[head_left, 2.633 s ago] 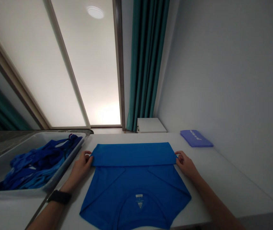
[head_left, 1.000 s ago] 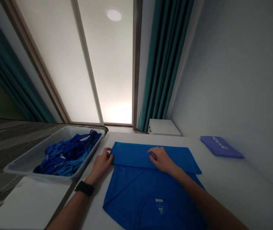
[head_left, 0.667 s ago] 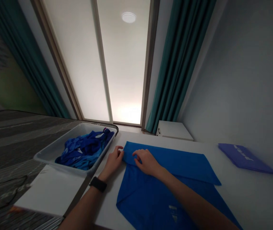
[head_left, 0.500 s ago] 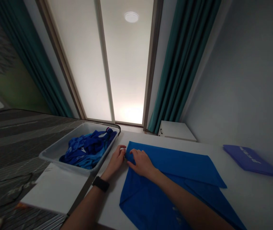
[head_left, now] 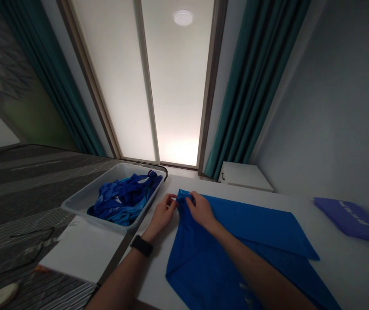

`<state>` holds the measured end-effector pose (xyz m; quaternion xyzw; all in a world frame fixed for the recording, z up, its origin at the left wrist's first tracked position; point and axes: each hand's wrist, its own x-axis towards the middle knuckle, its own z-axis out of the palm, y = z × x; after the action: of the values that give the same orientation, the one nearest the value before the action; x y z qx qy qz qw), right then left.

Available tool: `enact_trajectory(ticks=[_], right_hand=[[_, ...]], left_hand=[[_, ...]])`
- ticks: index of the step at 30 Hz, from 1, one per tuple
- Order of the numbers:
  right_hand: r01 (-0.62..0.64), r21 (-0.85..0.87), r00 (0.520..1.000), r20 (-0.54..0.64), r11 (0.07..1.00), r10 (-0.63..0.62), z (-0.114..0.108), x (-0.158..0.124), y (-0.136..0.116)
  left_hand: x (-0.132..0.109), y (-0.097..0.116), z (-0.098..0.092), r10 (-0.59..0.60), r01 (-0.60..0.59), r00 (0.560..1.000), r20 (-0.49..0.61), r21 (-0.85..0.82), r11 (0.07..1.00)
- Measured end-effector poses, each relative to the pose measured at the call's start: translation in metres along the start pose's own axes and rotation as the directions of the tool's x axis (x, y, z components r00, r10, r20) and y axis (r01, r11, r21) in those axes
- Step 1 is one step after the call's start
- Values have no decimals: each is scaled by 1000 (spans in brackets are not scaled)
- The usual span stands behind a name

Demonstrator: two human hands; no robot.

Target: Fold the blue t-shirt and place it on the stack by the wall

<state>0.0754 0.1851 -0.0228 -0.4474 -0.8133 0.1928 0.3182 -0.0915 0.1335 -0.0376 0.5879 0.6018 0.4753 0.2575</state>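
A blue shirt (head_left: 210,262) lies partly folded on the white table, with a small pale print near its lower edge. At its far left corner the cloth bunches up under my fingers. My right hand (head_left: 200,211) is closed on that corner, thumb and fingers pinching the fabric. Just to the left, my left hand (head_left: 165,211) has its fingertips pinched at the shirt's left edge. A dark watch (head_left: 142,246) is on my left wrist.
Left of the table, a translucent bin (head_left: 81,206) holds crumpled blue clothes (head_left: 123,198). A folded purple garment (head_left: 352,219) with white lettering lies at the right. A white cabinet (head_left: 245,174) stands beyond the table, near teal curtains (head_left: 245,107) and a frosted sliding door (head_left: 178,94).
My right hand has closed on the shirt's far left corner and gathered the cloth, which was flat before. The view has shifted slightly left.
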Motion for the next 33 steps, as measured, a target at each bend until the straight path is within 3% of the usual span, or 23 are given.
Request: enact_trajectory(ticks=[4, 10, 13, 18, 25, 33], right_hand=[[-73, 96, 994, -70, 993, 80, -13, 13, 8], [-103, 104, 990, -83, 989, 111, -28, 29, 19], [-79, 81, 993, -84, 994, 86, -31, 36, 22], [-15, 18, 998, -55, 1000, 16, -39, 45, 20], [66, -27, 998, 20, 997, -65, -47, 46, 5], [251, -66, 958, 159, 966, -238, -31, 16, -9]], left_hand=[[8, -10, -1, 1, 8, 998, -57, 156, 988], [32, -3, 3, 5, -20, 999, 35, 456, 890], [51, -3, 10, 3, -21, 999, 38, 507, 862], [75, -11, 14, 11, -32, 999, 44, 511, 859], [86, -25, 12, 33, -70, 994, 100, 393, 917], [95, -44, 16, -3, -14, 994, 108, 151, 988]])
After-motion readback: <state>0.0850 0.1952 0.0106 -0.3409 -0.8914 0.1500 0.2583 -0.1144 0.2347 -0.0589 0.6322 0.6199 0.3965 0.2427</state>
